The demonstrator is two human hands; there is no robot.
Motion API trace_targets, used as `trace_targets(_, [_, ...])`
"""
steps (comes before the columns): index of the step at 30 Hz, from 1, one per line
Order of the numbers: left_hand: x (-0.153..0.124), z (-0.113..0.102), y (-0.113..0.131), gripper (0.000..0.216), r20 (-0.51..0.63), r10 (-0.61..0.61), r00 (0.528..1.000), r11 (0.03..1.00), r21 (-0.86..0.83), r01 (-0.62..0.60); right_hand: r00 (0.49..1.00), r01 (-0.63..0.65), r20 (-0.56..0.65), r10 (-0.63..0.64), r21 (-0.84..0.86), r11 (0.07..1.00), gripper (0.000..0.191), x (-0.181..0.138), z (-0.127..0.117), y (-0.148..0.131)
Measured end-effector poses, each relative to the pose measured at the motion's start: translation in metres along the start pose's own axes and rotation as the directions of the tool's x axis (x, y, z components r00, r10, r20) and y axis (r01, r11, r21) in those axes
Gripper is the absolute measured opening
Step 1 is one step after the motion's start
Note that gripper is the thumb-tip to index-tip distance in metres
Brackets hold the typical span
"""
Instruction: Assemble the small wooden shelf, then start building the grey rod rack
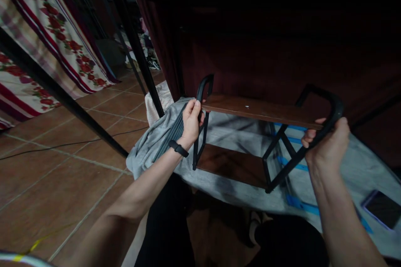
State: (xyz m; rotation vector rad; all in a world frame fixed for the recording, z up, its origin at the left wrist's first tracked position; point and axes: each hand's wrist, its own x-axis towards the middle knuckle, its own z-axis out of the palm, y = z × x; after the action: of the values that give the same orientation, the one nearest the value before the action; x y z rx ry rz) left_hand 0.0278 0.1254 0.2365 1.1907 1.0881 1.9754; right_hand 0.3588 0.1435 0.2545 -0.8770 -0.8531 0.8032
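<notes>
A small two-tier shelf rack [250, 108] with brown wooden boards and black metal tube sides stands tilted in front of me on a grey cloth. My left hand [191, 122], with a black band on its wrist, is closed round the rack's left side tube. At the other end my right hand [328, 144] grips the curved right tube, its fingers wrapped under it. The lower board [232, 164] lies between the side frames near the cloth. A bundle of dark grey rods or folded fabric [171, 133], hard to make out, is beside my left hand.
Blue strips [297, 204] run over the grey cloth [225, 127] at right, near a phone [382, 209]. Black metal posts [138, 50] rise at the left. Floral curtains [62, 29] hang beyond, and a cable [78, 143] crosses the tiled floor [103, 154].
</notes>
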Motion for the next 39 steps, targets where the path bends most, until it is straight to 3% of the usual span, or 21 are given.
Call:
trace_targets(4, [-0.014,-0.004,0.003,0.046,-0.043,0.018,0.999,0.999,0.028,-0.017,0.999,-0.02,-0.041,0.019,-0.006,1.0,0.036,-0.009,-0.006,-0.001])
trace_targets(16, [-0.055,-0.003,0.003,0.031,-0.169,0.158,0.973,0.986,-0.033,-0.166,0.991,0.106,-0.083,-0.105,0.007,0.994,0.043,-0.046,-0.036,0.006])
trace_targets(26, [-0.065,-0.005,0.009,0.031,-0.175,0.175,0.969,0.984,-0.008,-0.179,0.986,0.13,-0.112,-0.125,0.033,0.991,0.042,-0.062,-0.04,0.002])
trace_targets(32, [-0.064,-0.007,0.007,0.026,-0.197,0.197,0.96,0.979,-0.014,-0.204,0.988,0.126,-0.099,-0.12,0.054,0.991,0.045,-0.059,-0.038,0.004])
trace_targets(39, [-0.062,-0.006,0.008,0.035,-0.162,0.161,0.974,0.984,0.097,-0.146,0.993,0.105,-0.056,-0.102,0.051,0.993,0.047,-0.049,-0.037,0.007])
